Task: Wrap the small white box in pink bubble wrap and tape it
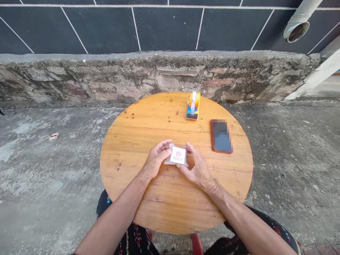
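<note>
Between my two hands, over the middle of the round table, is a small clear plastic packet (178,155) with a white square card and a red print facing up. My left hand (157,158) grips its left side, thumb on top and fingers behind. At its right side, my right hand (197,168) curves round the packet, thumb touching the lower edge and index finger near the upper right corner. Whatever else lies inside the packet is hidden under the card.
A yellow and blue tape dispenser (193,106) stands at the far edge of the wooden table (138,141). A phone (221,136) with a red edge, its screen blurred, lies to the right. Behind are a low stone ledge (119,79) and a pipe (299,26).
</note>
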### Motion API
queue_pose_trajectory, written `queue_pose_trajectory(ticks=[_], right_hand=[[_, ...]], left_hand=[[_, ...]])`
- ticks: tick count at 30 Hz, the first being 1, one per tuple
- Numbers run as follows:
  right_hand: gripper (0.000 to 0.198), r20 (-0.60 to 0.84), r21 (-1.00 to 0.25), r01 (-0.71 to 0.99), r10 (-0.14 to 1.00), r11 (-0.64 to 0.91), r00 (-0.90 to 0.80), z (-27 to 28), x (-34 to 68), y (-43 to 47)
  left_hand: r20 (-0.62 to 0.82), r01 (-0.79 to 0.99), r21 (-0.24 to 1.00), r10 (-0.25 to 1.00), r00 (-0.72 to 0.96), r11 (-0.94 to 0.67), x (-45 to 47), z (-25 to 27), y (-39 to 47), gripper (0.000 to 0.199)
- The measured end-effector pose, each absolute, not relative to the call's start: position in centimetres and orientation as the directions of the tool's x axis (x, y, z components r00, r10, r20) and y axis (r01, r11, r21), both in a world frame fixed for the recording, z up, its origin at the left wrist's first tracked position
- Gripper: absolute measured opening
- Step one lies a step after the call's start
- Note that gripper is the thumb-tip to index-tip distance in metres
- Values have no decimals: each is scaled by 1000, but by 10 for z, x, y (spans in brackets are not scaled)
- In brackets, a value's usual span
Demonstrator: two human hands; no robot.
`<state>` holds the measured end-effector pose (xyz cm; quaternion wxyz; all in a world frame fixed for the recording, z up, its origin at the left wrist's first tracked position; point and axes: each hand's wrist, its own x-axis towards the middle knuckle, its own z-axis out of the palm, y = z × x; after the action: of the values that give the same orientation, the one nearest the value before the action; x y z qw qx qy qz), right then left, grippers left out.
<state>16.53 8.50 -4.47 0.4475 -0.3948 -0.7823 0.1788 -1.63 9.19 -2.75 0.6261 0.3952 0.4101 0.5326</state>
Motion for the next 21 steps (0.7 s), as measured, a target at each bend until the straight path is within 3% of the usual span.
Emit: queue_pose_trajectory(ticks=[11, 17, 21], right_hand=[[71, 550, -638, 438, 773, 634, -318, -43, 165, 88], [69, 470, -613, 521, 805, 593, -363, -44, 168, 91], [67, 432, -566, 542, 784, 621, -446, -43, 170, 93]], left_hand=[[-16, -156, 988, 1000, 21, 19, -17, -22, 90, 53], [110, 170, 980, 993, -35, -103, -17, -25, 85, 43], [144, 212, 970, 986, -87, -123, -19, -27, 89, 39]])
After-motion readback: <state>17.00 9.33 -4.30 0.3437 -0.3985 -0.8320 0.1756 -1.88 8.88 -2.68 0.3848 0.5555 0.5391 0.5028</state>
